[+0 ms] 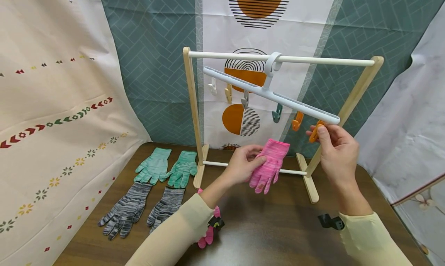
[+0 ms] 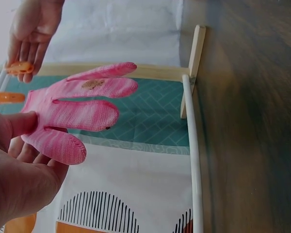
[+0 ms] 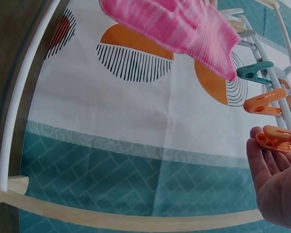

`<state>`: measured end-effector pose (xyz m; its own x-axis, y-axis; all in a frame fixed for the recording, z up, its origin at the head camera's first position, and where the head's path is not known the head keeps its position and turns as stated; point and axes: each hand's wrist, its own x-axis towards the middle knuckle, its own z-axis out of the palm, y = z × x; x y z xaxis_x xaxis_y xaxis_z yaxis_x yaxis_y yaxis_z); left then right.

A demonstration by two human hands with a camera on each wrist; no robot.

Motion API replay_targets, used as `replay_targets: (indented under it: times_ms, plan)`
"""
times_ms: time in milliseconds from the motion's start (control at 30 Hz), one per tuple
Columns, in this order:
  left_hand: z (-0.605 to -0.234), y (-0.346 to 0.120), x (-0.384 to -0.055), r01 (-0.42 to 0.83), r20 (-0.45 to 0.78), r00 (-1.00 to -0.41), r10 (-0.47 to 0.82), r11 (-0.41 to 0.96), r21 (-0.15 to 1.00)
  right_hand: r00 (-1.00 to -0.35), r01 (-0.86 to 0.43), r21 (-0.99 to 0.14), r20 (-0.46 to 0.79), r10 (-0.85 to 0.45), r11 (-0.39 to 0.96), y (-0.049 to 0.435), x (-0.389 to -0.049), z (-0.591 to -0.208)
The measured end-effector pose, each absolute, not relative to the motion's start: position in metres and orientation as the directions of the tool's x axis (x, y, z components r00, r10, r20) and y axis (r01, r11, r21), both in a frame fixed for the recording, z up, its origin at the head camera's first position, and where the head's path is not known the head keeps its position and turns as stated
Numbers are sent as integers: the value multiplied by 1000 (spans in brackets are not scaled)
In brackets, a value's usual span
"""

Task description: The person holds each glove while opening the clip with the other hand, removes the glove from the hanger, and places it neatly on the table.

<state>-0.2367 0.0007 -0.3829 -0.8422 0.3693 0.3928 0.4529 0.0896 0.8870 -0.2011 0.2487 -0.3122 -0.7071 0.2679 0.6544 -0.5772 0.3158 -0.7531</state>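
My left hand [image 1: 243, 163] holds a pink knit glove [image 1: 270, 161] between thumb and fingers, its cuff up and its fingers hanging down. Brown spots mark the glove's fingers in the left wrist view. At the low right end of a tilted white hanger [image 1: 257, 89], my right hand [image 1: 338, 152] pinches an orange clothespin [image 1: 315, 132]. A second orange clothespin [image 1: 297, 121] and a teal clothespin [image 1: 277, 113] hang beside it. Farther left along the bar are grey [image 1: 245, 99], yellow [image 1: 228, 93] and white [image 1: 213, 86] clothespins. The glove is below the hanger, apart from the clothespins.
The hanger hooks over a wood-and-white rack [image 1: 229, 56] on the brown table [image 1: 267, 235]. At the left lie two mint gloves [image 1: 154, 165] and two grey striped gloves [image 1: 126, 210]. Another pink item [image 1: 206, 237] is partly hidden beneath my left forearm.
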Motion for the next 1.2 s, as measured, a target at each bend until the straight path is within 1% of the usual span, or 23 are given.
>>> replay_targets:
  times_ms: [200, 433, 667, 833, 1000, 1200]
  plan:
    - [-386, -4, -236, 417, 378, -853, 360, 33, 908, -698, -590, -740, 669, 255, 324, 252, -203, -312]
    - [-389, -11, -234, 377, 347, -873, 342, 23, 926, -701, -633, -743, 669, 246, 217, 256, -206, -311]
    - [-390, -16, -229, 362, 339, -879, 336, 6, 932, -707, -622, -746, 665, 239, 238, 260, -206, -313]
    - [-393, -18, -227, 363, 345, -877, 335, -11, 932, -709, -620, -752, 659, 252, 224, 264, -206, -314]
    - [-395, -20, -224, 347, 334, -883, 331, -19, 938, -705, -627, -753, 658, 266, 200, 266, -206, -315]
    - [-396, -24, -220, 310, 301, -896, 325, -27, 950, -698, -628, -748, 663, 271, 215, 268, -207, -314]
